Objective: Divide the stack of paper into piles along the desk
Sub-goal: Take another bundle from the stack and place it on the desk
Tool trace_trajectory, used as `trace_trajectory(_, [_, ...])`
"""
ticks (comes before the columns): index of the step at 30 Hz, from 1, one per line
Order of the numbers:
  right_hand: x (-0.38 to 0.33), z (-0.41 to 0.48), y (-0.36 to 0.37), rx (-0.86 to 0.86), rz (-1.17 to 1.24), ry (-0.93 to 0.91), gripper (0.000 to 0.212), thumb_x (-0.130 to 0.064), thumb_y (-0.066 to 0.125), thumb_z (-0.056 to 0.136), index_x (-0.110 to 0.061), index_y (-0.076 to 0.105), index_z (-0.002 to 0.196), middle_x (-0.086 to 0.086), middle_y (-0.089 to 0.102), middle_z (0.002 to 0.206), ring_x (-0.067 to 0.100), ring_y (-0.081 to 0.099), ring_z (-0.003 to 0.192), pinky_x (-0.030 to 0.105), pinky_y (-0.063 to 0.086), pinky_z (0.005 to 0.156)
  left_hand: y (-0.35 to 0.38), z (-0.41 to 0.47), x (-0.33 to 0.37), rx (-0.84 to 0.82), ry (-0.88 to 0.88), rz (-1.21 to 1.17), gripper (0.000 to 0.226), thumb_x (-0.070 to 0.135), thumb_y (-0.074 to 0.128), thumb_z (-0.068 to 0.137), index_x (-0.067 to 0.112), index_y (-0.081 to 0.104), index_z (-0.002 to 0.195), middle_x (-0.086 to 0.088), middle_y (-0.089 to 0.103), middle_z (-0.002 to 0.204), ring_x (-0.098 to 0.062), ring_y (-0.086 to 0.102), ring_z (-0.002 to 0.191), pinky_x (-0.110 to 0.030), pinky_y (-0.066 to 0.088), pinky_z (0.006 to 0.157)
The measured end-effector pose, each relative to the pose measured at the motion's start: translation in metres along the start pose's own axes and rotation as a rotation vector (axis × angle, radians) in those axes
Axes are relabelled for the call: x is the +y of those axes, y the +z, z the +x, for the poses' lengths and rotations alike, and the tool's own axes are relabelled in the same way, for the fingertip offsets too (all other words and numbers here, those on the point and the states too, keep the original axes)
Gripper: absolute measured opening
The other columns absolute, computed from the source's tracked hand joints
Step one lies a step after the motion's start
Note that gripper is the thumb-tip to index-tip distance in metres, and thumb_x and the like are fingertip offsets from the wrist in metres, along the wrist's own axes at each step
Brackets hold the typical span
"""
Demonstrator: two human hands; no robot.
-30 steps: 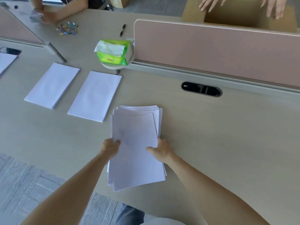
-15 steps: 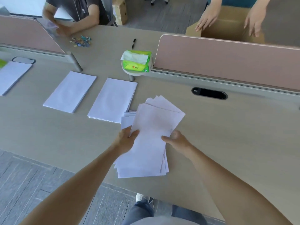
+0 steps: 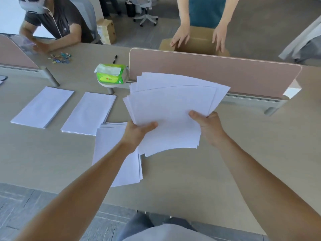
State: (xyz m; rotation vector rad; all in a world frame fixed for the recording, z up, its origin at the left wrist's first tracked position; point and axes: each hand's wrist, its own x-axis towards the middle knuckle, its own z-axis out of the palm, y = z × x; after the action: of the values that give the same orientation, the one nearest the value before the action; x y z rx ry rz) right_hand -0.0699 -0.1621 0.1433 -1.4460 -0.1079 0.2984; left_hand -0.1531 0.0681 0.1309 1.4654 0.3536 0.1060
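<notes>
Moved: paper sheaf up off remaining stack, swung rightward, now fanned in air. Portion separated; next pile likely due right of stack.
Left to right:
- far-left pile, second pile: flat on desk
- remaining stack: beside second pile, partly under left forearm
- left hand: pinches sheaf's near-left edge, thumb on top, fingers hidden beneath
- right hand: pinches right edge likewise

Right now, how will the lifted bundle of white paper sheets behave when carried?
Probably floppy: the bundle of white paper sheets bows between the left hand and right hand. Its fanned edges suggest sheets may slip apart.
</notes>
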Motion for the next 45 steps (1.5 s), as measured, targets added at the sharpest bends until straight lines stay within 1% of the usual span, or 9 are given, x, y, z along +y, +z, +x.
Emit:
trace_trajectory(7, [0.024, -0.059, -0.036, 0.15, 0.097, 0.002, 0.019, -0.002, 0.073, 0.083, -0.018, 0.078, 0.09, 0.002, 0.077, 0.101, 0.023, 0.073, 0.096, 0.039, 0.058, 0.083, 0.044, -0.016, -0.018, -0.075, 0.021, 0.004, 0.024, 0.007, 0.081, 0.077, 0.017, 0.072, 0.097, 0.011, 0.076, 0.089, -0.001, 0.071, 0.085, -0.015, 0.053, 0.073])
trace_trajectory(11, [0.04, -0.08, -0.029, 0.194, 0.107, 0.03, 0.025, 0.003, 0.075, 0.079, -0.018, 0.077, 0.094, 0.003, 0.077, 0.102, 0.022, 0.073, 0.095, 0.034, 0.058, 0.077, 0.044, -0.019, -0.038, -0.083, -0.05, 0.018, 0.025, 0.007, 0.086, 0.069, 0.029, 0.076, 0.076, 0.01, 0.076, 0.081, -0.009, 0.072, 0.08, -0.031, 0.058, 0.077])
trace_trajectory(14, [0.048, -0.086, -0.027, 0.21, 0.074, 0.077, 0.023, 0.002, 0.076, 0.079, -0.017, 0.077, 0.092, 0.001, 0.078, 0.1, 0.021, 0.075, 0.093, 0.032, 0.058, 0.074, 0.042, -0.02, -0.049, -0.086, -0.07, 0.011, 0.045, 0.007, 0.086, 0.07, 0.05, 0.073, 0.07, 0.018, 0.075, 0.076, -0.002, 0.071, 0.076, -0.029, 0.057, 0.08])
trace_trajectory(18, [0.058, -0.078, -0.032, 0.191, 0.034, 0.144, 0.023, 0.003, 0.078, 0.078, -0.016, 0.076, 0.091, 0.0, 0.079, 0.097, 0.019, 0.075, 0.091, 0.032, 0.058, 0.075, 0.041, -0.021, -0.064, -0.028, -0.121, 0.002, 0.026, 0.01, 0.09, 0.065, 0.028, 0.074, 0.077, 0.004, 0.078, 0.089, -0.016, 0.073, 0.089, -0.033, 0.057, 0.083])
trace_trajectory(24, [0.069, -0.053, -0.063, 0.113, -0.113, 0.187, 0.027, 0.0, 0.082, 0.074, -0.019, 0.077, 0.093, 0.002, 0.079, 0.098, 0.02, 0.075, 0.094, 0.037, 0.056, 0.083, 0.033, 0.002, -0.073, -0.054, -0.15, 0.224, 0.025, 0.016, 0.086, 0.071, 0.021, 0.075, 0.093, 0.006, 0.078, 0.089, -0.009, 0.074, 0.084, -0.025, 0.055, 0.075])
trace_trajectory(29, [0.061, -0.022, -0.063, 0.102, -0.079, 0.145, 0.031, -0.012, 0.085, 0.069, -0.017, 0.076, 0.098, 0.008, 0.077, 0.102, 0.026, 0.073, 0.097, 0.043, 0.058, 0.084, 0.062, 0.021, -0.057, -0.003, -0.147, 0.152, 0.015, 0.015, 0.086, 0.072, 0.02, 0.073, 0.079, 0.002, 0.073, 0.078, -0.014, 0.066, 0.07, -0.024, 0.051, 0.064])
trace_trajectory(33, [0.043, -0.011, -0.066, 0.126, -0.02, 0.079, 0.036, -0.018, 0.084, 0.066, -0.013, 0.074, 0.1, 0.008, 0.077, 0.1, 0.024, 0.073, 0.092, 0.035, 0.059, 0.075, 0.062, 0.028, -0.046, -0.056, -0.095, 0.098, 0.022, 0.007, 0.084, 0.072, 0.021, 0.074, 0.085, 0.013, 0.077, 0.078, -0.001, 0.071, 0.076, -0.015, 0.053, 0.066])
trace_trajectory(38, [0.044, -0.023, -0.065, 0.088, -0.155, 0.148, 0.041, -0.034, 0.083, 0.058, -0.008, 0.075, 0.09, 0.008, 0.072, 0.088, 0.021, 0.068, 0.08, 0.033, 0.051, 0.07, 0.046, 0.04, -0.046, -0.216, -0.077, 0.145, 0.047, 0.028, 0.089, 0.051, 0.025, 0.073, 0.096, 0.01, 0.073, 0.096, -0.002, 0.067, 0.087, -0.014, 0.051, 0.073])
trace_trajectory(45, [0.037, -0.039, -0.046, 0.206, -0.095, 0.096, 0.029, -0.033, 0.083, 0.056, -0.013, 0.075, 0.075, 0.007, 0.07, 0.079, 0.021, 0.066, 0.073, 0.029, 0.05, 0.063, 0.051, 0.036, -0.035, -0.162, -0.031, 0.095, 0.012, 0.011, 0.083, 0.073, 0.015, 0.072, 0.077, 0.012, 0.07, 0.07, -0.001, 0.063, 0.065, -0.01, 0.046, 0.057])
